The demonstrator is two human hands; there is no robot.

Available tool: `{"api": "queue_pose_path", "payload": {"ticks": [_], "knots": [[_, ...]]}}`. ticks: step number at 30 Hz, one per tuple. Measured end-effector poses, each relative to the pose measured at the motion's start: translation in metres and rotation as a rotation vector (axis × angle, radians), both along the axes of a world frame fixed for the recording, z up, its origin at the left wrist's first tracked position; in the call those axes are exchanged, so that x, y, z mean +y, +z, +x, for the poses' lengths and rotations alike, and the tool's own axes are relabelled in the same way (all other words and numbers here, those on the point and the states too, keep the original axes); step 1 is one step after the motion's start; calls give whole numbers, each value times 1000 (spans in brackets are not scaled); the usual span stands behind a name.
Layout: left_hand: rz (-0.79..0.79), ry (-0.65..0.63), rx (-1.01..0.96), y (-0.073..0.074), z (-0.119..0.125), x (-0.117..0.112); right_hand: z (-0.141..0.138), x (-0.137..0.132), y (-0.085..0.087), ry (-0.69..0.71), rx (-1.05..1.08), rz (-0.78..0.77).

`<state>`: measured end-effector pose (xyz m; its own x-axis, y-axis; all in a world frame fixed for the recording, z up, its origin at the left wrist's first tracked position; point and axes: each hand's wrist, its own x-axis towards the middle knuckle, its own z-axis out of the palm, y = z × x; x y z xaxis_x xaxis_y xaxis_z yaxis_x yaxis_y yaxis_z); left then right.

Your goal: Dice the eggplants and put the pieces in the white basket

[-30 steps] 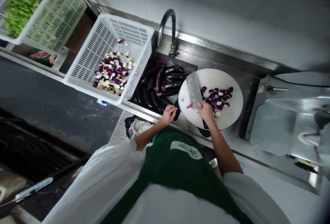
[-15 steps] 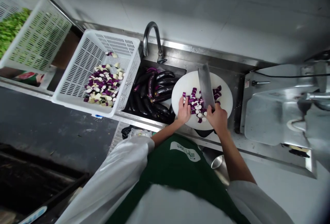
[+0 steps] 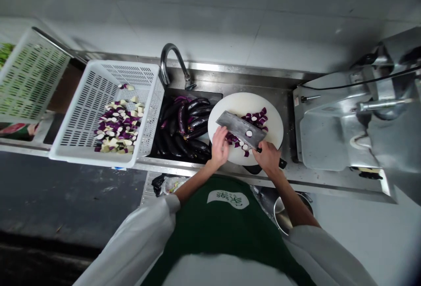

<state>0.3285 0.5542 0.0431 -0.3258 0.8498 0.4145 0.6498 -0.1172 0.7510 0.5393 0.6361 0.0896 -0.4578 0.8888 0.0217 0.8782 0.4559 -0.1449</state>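
Note:
My right hand point(image 3: 268, 158) is wrapped round the handle of a cleaver point(image 3: 235, 124). Its broad blade lies nearly flat, slanting across a round white cutting board point(image 3: 215, 110), with one pale eggplant slice point(image 3: 249, 133) on top. Purple-and-white eggplant pieces point(image 3: 258, 118) are heaped beyond the blade, and more show along its near edge. At the board's left side, my left hand point(image 3: 219, 148) has its fingers stretched out beside the blade and the pieces; whether they touch the steel I cannot tell.
Whole eggplants point(image 3: 184, 123) fill the sink left of the board, below a curved faucet point(image 3: 174, 53). Farther left, a white plastic basket point(image 3: 62, 139) holds cut eggplant. A metal machine point(image 3: 324, 141) stands to the right. A metal pot point(image 3: 284, 216) sits below the counter.
The cleaver has swung from upright-looking across the board to slanting left, its blade tilted flatter with a slice on it. My left hand has drawn back to the board's edge. The view has shifted.

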Motion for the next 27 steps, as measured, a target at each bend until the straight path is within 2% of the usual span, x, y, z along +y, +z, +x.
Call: {"api": "queue_pose_path", "payload": {"ticks": [3,4,6,8,10,13,15,18,22,24,27], "knots": [[-87,-388,370,22,11,20,1,-4,-2,97,31,39],[-124,-480,457,25,14,28,2,-5,-1,123,34,50],[-178,-569,544,25,12,38,6,-4,2,148,37,68],[-210,-556,541,17,-1,43,17,-2,5,121,46,81],[-246,-491,485,3,-22,44,37,0,9,31,65,91],[-327,-344,342,-24,-54,43,75,0,11,-189,149,75],[-373,-264,263,-40,-62,43,99,-4,9,-336,271,12],[-376,-234,213,-54,-49,40,122,-17,-3,-520,525,-208],[-335,-243,208,-54,-9,28,129,-50,-35,-767,742,-508],[-326,-235,245,-51,8,21,128,-68,-52,-828,774,-559],[-355,-206,299,-46,28,16,125,-90,-74,-819,780,-576]]}}
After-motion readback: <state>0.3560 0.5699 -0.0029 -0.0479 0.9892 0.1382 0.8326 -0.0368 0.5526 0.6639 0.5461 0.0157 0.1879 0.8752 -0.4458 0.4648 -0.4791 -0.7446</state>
